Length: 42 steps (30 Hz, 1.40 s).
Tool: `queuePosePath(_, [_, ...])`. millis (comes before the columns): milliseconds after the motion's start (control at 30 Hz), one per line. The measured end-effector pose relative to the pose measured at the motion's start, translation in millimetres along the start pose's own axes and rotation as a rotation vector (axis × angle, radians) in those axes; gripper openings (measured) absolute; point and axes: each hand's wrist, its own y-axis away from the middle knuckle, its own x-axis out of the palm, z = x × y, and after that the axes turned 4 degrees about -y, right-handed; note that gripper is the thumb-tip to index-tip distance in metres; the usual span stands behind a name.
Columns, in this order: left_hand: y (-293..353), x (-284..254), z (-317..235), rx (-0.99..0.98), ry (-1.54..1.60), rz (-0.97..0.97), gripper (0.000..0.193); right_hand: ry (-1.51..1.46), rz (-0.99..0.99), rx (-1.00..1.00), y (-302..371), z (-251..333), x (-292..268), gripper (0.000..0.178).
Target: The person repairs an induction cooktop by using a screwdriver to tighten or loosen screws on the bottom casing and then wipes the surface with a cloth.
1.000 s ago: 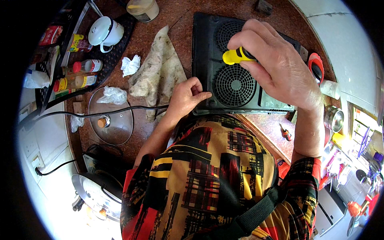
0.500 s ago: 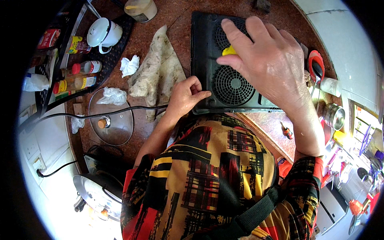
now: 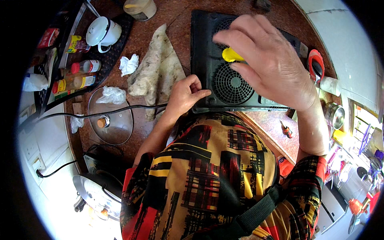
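Right hand (image 3: 276, 64) curved loosely about yellow handle (image 3: 231, 55), grip unclear; handle over black vented panel (image 3: 202, 60) on bench (image 3: 180, 30); left hand (image 3: 184, 96) half-curled at panel's near-left edge, hold unclear; slanted pressure could cause a slip, scratching the grille (image 3: 235, 82).

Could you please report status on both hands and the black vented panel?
Left hand at left edge of black vented panel. Right hand over it, at yellow handle, grip unclear. Right hand hides part of panel.
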Motion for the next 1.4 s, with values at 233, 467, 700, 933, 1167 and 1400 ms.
queuePosePath(233, [0, 0, -3, -0.030, -0.023, -0.002, 0.033, 0.232, 0.104, 0.238, 2, 12, 10, 0.034])
queuePosePath(467, [-1, 0, 0, -0.011, -0.002, 0.007, 0.032, -0.155, 0.065, -0.080, 0, -12, -2, 0.034])
queuePosePath(700, [-1, -2, -4, -0.046, 0.014, 0.039, 0.031, -0.052, 0.184, 0.142, 6, -3, 5, 0.026])
queuePosePath(933, [-3, 1, -1, -0.029, 0.041, 0.005, 0.033, -0.261, 0.133, -0.006, 2, -14, -7, 0.024])
queuePosePath(1167, [-3, -1, -1, 0.001, 0.007, 0.005, 0.033, -0.260, 0.151, -0.013, 2, -19, -7, 0.024])
queuePosePath(1400, [-3, -2, -7, -0.042, -0.002, 0.017, 0.032, 0.225, 0.223, 0.155, 2, 4, 5, 0.029])
